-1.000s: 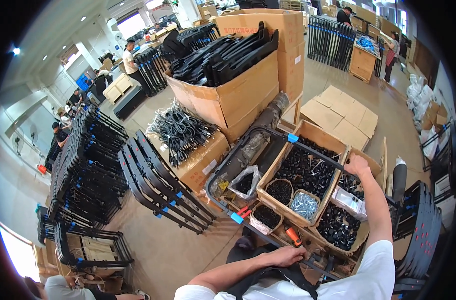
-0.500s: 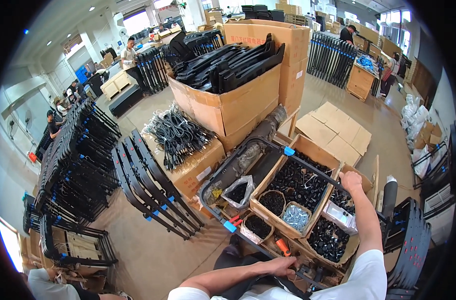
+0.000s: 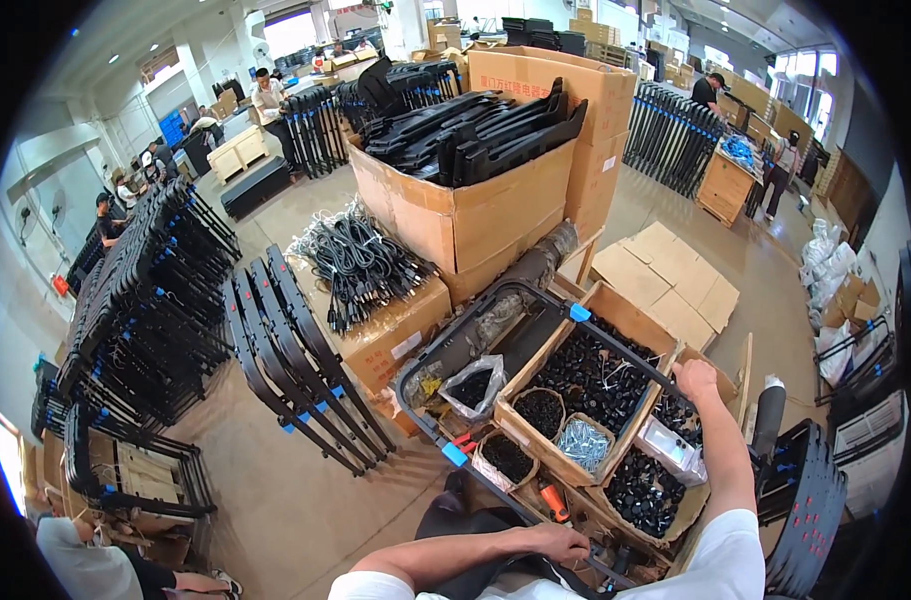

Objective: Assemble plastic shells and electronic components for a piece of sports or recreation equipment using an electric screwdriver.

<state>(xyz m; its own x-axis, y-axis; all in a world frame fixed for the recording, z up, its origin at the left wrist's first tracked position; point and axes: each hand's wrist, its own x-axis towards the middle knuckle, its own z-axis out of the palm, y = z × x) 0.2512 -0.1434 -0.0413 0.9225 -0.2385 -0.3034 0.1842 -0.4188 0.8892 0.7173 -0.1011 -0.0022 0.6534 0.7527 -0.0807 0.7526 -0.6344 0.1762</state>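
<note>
A black U-shaped tubular frame [image 3: 422, 357] with blue clips lies tilted across a wooden parts bench. My right hand [image 3: 695, 382] is closed around its far tube, beside a compartment of black parts. Closer to my body, my left hand [image 3: 560, 543] is curled on the near tube, its fingertips partly hidden. A blue clip [image 3: 579, 313] sits on the far tube and another blue clip [image 3: 455, 455] on the near one. Under the frame stands a wooden bin [image 3: 510, 408] of black plastic caps, with a small tub of silver screws [image 3: 583, 443]. An orange-handled tool [image 3: 553, 503] lies near my left hand.
Bundled black cables [image 3: 360, 265] lie on a carton left of the bench. Behind them stands a big carton [image 3: 405, 205] of black panels. Black frames [image 3: 285, 340] lean at the left, and flattened cardboard [image 3: 665, 280] lies at the right. Other people work farther back.
My view has shifted slightly. Both hands stay on the black frame, and the left hand sits a little differently on the near tube.
</note>
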